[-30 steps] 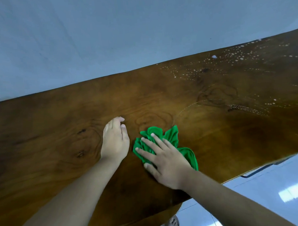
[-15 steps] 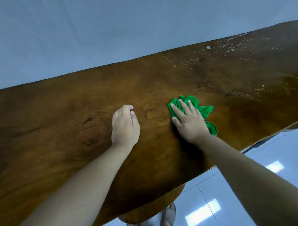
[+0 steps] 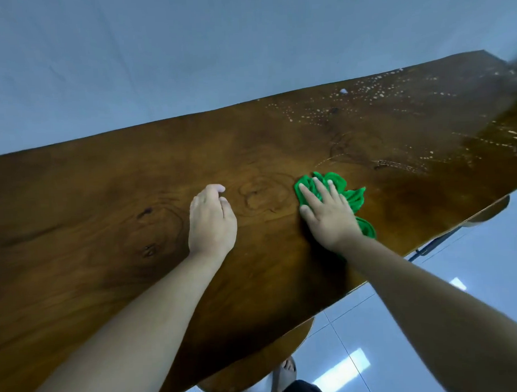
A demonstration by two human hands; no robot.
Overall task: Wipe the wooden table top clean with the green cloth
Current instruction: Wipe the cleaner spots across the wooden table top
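Observation:
A long dark wooden table top (image 3: pixel 103 202) runs across the view. A crumpled green cloth (image 3: pixel 350 196) lies on it right of centre. My right hand (image 3: pixel 326 213) presses flat on the cloth, fingers spread, covering its near part. My left hand (image 3: pixel 211 221) rests on the bare wood to the left, fingers curled down, holding nothing. White droplets and foam specks (image 3: pixel 365 93) dot the far right of the table.
A pale wall (image 3: pixel 215 49) stands behind the table's far edge. White glossy floor tiles (image 3: pixel 476 269) show past the near edge at right. A rounded wooden stool or seat (image 3: pixel 258 364) sits under the table, with my sandalled feet (image 3: pixel 284 372) beside it.
My right hand slid the cloth away from the near edge toward the table's middle and right. The left hand stayed planted. The camera view shifted slightly.

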